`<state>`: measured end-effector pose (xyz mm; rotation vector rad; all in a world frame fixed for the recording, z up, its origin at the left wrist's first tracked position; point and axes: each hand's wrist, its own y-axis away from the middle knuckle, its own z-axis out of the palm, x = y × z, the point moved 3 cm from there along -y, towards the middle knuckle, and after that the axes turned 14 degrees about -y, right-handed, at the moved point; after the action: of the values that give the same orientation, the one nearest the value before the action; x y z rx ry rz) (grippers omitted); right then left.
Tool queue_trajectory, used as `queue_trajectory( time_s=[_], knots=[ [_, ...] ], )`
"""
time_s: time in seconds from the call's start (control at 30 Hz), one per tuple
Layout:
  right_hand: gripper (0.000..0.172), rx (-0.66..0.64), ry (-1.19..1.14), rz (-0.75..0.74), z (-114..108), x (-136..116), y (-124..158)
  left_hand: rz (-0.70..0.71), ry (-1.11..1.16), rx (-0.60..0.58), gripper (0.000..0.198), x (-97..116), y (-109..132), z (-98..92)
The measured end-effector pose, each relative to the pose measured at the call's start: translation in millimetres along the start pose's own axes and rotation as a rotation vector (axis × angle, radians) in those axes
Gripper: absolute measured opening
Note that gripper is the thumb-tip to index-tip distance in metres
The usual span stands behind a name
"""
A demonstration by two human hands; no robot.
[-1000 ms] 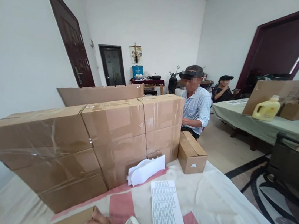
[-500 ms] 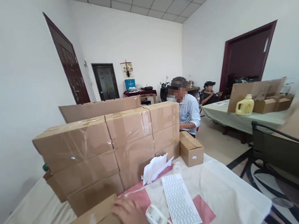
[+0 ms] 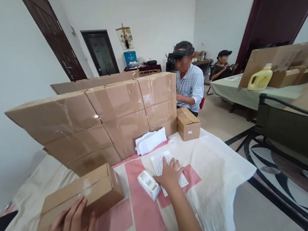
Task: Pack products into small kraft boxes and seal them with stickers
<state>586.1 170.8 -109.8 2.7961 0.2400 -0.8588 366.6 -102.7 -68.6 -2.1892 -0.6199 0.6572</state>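
Note:
A long closed cardboard box [image 3: 82, 189] with tape on its top lies at the front left of the cloth. My left hand [image 3: 72, 223] rests against its near side and top edge, fingers stretched out and gripping nothing. Further right, my right hand [image 3: 170, 174] is open with spread fingers over a white sheet of small outlined labels [image 3: 161, 162], covering its middle; whether the fingertips touch it I cannot tell. Just left of that hand sits a white tape dispenser [image 3: 148, 185]. Folded white paper [image 3: 150, 141] lies behind the sheet.
A wall of stacked, taped cardboard boxes [image 3: 123, 103] stands along the table's far left side. A small cardboard box [image 3: 187, 124] stands at its right end. Behind sits a person in a light shirt [image 3: 191, 84]. A dark-framed chair [image 3: 293, 132] is at the right.
My right hand has left the cardboard box and moved over the label sheet. My left hand has come into view on the box. The view has tipped downward.

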Motion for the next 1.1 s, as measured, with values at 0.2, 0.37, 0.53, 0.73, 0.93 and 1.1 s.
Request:
queue_trajectory(
  time_s=[0.2, 0.37, 0.53, 0.73, 0.93, 1.1],
  knots=[
    [0.082, 0.100, -0.116, -0.038, -13, -4, 8, 0.061, -0.008, -0.015, 0.073, 11, -12, -9.4],
    [0.069, 0.205, -0.293, -0.135, -38, -4, 13, 0.087, 0.341, 0.057, 0.048, 73, -47, -25.5],
    [0.067, 0.444, -0.436, -0.427, -72, -31, 32, -0.169, 1.133, -0.350, 0.040, 169, -129, -14.3],
    [0.083, 0.488, -0.559, -0.747, -77, -53, 38, -0.657, 1.823, -0.550, 0.039, 204, -179, 41.7],
    [0.036, 0.135, -0.997, -0.638, -72, -35, 9, -0.561, 1.721, -0.547, 0.037, 174, -184, 65.5],
    [0.006, 0.170, -1.204, -0.478, -69, -30, 5, -0.352, 1.334, -0.324, 0.062, 166, -190, 58.9]
  ],
)
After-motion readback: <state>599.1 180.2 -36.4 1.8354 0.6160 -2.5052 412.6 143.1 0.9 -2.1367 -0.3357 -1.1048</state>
